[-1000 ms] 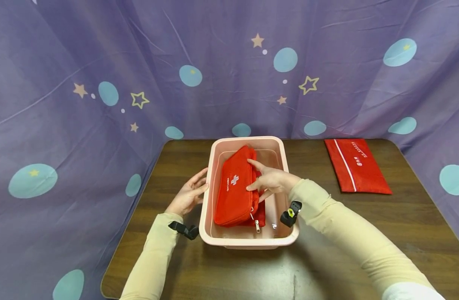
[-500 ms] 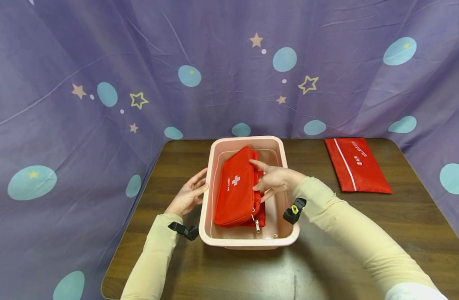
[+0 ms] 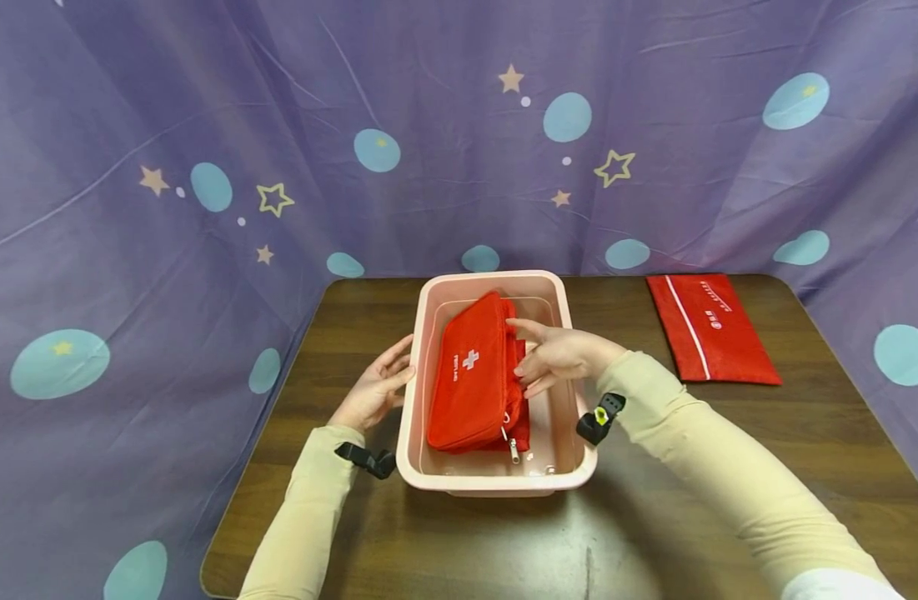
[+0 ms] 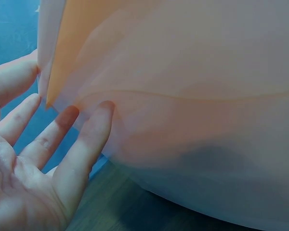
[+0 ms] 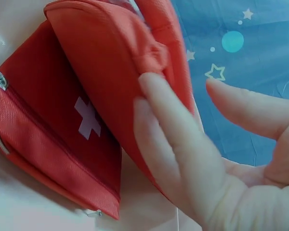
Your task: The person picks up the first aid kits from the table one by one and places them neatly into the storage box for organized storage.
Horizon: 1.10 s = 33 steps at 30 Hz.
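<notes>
A pink plastic bin (image 3: 496, 482) stands on the table, holding two red first aid pouches. The upper pouch (image 3: 469, 387) leans tilted against the left side, white cross facing up. Beneath it, the lower pouch (image 5: 43, 120) shows its own cross and zipper in the right wrist view. My left hand (image 3: 376, 387) touches the bin's outer left wall with extended fingers (image 4: 86, 149). Inside the bin, my right hand (image 3: 567, 354) touches the upper pouch's right edge with straight fingertips. Its thumb (image 5: 248, 108) stands apart from the pouch.
A flat red zip pouch (image 3: 714, 329) with white lettering lies at the back right of the wooden table (image 3: 616, 533). A purple curtain (image 3: 443, 100) with stars and dots hangs directly behind the table.
My right hand has slid slightly right, its fingers withdrawing from the upper pouch's face to its edge. The left hand stays at the bin's wall.
</notes>
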{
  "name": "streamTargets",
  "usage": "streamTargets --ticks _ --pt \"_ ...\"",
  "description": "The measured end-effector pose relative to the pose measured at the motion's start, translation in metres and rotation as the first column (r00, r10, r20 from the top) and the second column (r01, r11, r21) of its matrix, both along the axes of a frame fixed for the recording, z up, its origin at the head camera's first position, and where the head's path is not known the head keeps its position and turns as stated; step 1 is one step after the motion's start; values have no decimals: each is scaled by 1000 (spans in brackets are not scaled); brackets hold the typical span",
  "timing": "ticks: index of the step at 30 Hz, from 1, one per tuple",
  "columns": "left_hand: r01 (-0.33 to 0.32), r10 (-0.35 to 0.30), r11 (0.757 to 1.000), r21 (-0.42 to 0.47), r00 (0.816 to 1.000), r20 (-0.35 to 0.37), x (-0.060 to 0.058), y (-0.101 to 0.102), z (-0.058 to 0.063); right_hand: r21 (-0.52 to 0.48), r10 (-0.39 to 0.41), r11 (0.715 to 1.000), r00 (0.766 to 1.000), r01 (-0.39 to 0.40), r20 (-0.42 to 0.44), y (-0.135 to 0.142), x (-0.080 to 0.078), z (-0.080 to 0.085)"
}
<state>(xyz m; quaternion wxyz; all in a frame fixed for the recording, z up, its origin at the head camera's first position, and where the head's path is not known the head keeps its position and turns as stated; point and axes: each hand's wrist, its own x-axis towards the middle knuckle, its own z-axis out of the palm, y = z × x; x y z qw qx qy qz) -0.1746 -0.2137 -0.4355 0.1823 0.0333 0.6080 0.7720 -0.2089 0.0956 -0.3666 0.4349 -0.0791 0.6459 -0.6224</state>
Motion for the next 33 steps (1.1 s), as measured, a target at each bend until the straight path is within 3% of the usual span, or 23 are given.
streamTargets --ticks 17,33 --pt "9 -9 1000 -4 1000 -5 1 -1 0 -56 34 998 999 -33 11 19 -1 -3" --pt "5 -5 1000 -19 1000 -3 0 0 0 -219 9 976 999 1 43 31 -2 -12"
